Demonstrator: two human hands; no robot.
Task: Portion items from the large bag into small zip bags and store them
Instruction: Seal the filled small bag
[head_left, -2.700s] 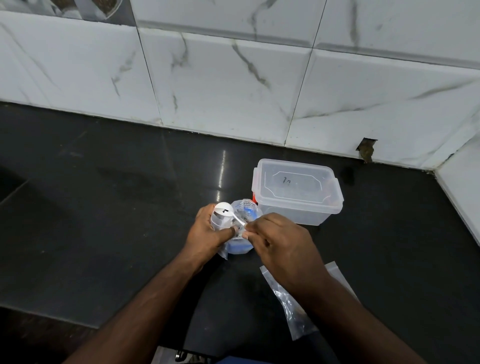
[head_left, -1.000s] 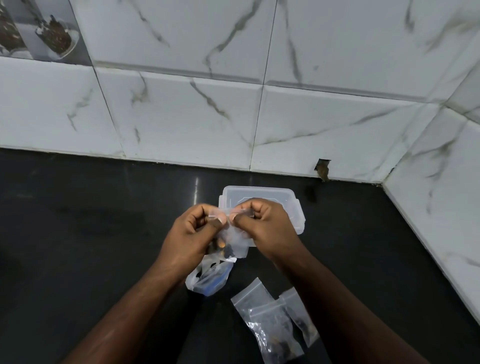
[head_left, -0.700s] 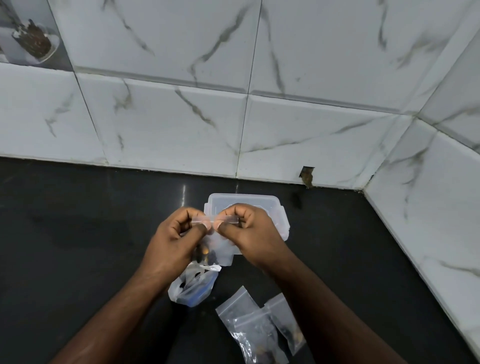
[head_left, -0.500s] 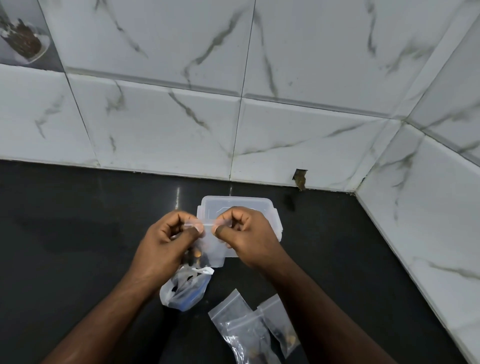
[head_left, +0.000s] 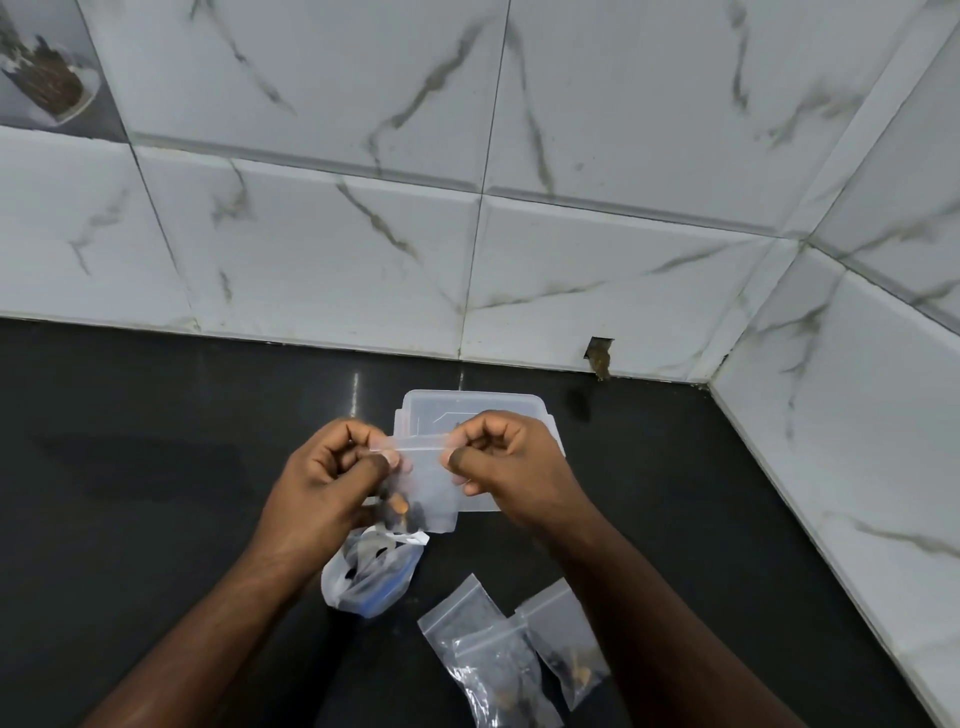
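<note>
Currently the small clear zip bag (head_left: 423, 486) hangs at frame centre, its seal strip running left-right. Left hand (head_left: 332, 483) pinches the strip's left end; right hand (head_left: 511, 462) pinches the right end. Directly behind stands the lidded translucent plastic box (head_left: 519, 415) on the black bench (head_left: 156, 493).

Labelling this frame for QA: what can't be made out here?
- Head view: zip strip of the small zip bag; its ends are covered by the left hand and right hand, so sealed or open is unclear.
- Container: contents hidden by its cloudy lid and the hands.
- Items in the large bag: crumpled plastic, too small.
</note>
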